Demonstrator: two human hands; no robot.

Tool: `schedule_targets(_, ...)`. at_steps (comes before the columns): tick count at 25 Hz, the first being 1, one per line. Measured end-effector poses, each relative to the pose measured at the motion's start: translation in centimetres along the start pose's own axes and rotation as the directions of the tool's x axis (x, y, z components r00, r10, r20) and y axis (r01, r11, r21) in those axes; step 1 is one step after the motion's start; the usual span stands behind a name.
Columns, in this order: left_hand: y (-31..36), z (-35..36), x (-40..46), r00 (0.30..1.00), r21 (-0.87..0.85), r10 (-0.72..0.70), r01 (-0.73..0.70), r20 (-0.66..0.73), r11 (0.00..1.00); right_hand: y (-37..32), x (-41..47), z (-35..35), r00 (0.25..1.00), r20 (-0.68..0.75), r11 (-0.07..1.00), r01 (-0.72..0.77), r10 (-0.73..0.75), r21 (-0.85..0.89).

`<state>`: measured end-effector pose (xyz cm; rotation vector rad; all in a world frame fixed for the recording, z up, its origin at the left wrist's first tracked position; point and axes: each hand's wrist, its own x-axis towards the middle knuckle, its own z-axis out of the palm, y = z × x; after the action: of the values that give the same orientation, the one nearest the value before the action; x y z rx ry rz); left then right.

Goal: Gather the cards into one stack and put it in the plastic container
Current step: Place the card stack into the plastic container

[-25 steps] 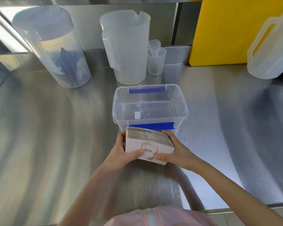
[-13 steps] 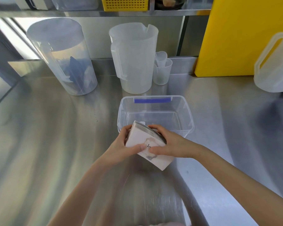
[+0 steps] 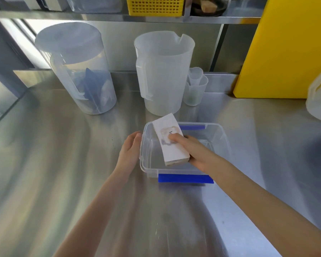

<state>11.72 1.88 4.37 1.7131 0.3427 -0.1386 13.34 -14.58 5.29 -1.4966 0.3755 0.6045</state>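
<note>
Steel worktop (image 3: 44,164), jugs along the back wall. Clear plastic container (image 3: 221,134) with blue clips sits mid-worktop. Right hand (image 3: 193,151) grips the stack of cards (image 3: 171,143), tilted, over the container's opening. Left hand (image 3: 128,153) open, flat against the container's left wall.

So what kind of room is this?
Probably a working kitchen: a steel counter, a big plastic jug, a yellow cutting board against the wall, and a steel shelf above.

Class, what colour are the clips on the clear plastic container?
Blue. The near clip on the plastic container shows best in the head view.
</note>
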Motion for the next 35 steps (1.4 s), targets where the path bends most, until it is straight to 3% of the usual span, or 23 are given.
schedule_targets(3, -1.7, 0.4, 1.9, 0.995, 0.129, -0.09, 0.094, -0.04, 0.987, 0.5, 2.7, 1.1, 0.993, -0.035, 0.993, -0.118, 0.117, -0.018)
schedule_targets(10, -3.8, 1.8, 3.3, 0.995, 0.06, -0.095, 0.096, -0.018, 0.994, 1.8, 4.8, 3.1, 0.973, 0.037, 0.964, -0.221, 0.229, -0.148)
schedule_targets(14, -4.2, 2.1, 3.3, 0.997, 0.049, -0.064, 0.066, -0.03, 0.997, 1.5, 5.0, 3.1, 0.974, 0.016, 0.941, -0.216, 0.228, -0.261)
schedule_targets(28, -4.5, 2.1, 3.4, 0.999, 0.109, -0.037, 0.038, -0.016, 0.993, 1.9, 4.8, 3.9, 0.987, 0.051, 0.954, -0.132, 0.151, -0.271)
schedule_targets(35, -3.1, 0.6, 3.8, 0.999, 0.331, -0.032, 0.023, 0.021, 0.943, -0.2, 2.3, 2.8, 0.994, 0.031, 0.899, -0.082, 0.106, -0.43)
